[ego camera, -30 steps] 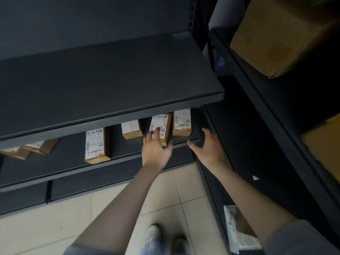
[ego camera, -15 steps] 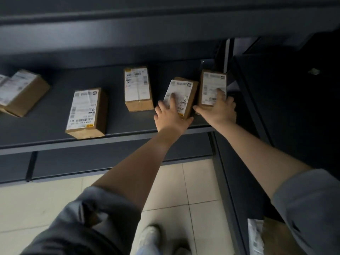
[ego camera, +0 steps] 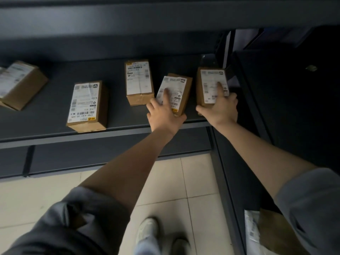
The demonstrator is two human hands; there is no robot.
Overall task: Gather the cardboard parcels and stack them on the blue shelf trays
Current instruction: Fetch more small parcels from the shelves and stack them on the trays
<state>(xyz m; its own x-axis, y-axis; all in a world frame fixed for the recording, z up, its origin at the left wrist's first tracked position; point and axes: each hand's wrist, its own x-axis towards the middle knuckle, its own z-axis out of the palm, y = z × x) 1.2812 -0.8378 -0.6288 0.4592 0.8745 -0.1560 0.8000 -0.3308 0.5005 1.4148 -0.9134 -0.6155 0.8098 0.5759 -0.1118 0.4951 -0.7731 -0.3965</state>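
Note:
Several brown cardboard parcels with white labels lie in a row on the dark blue shelf tray (ego camera: 46, 107). My left hand (ego camera: 163, 115) grips the near end of the fourth parcel (ego camera: 181, 87), index finger flat on its label, thumb round its right corner. My right hand (ego camera: 220, 107) holds the near end of the rightmost parcel (ego camera: 207, 78), thumb on its left side, index finger on the label. Three untouched parcels lie to the left: one (ego camera: 138, 81) beside my left hand, one (ego camera: 88, 105) near the front edge, one (ego camera: 20, 83) at the far left.
An upper shelf (ego camera: 165, 15) overhangs the tray. A dark shelf unit (ego camera: 294, 107) stands at the right, with a brown parcel and white bag (ego camera: 266, 232) low down in it. Below are the tiled floor (ego camera: 184, 181) and my shoes (ego camera: 147, 232).
My head dropped below the upper shelf, bringing the parcel row into full view. Both hands reached forward from the shelf edge onto the two rightmost parcels and have stayed there since.

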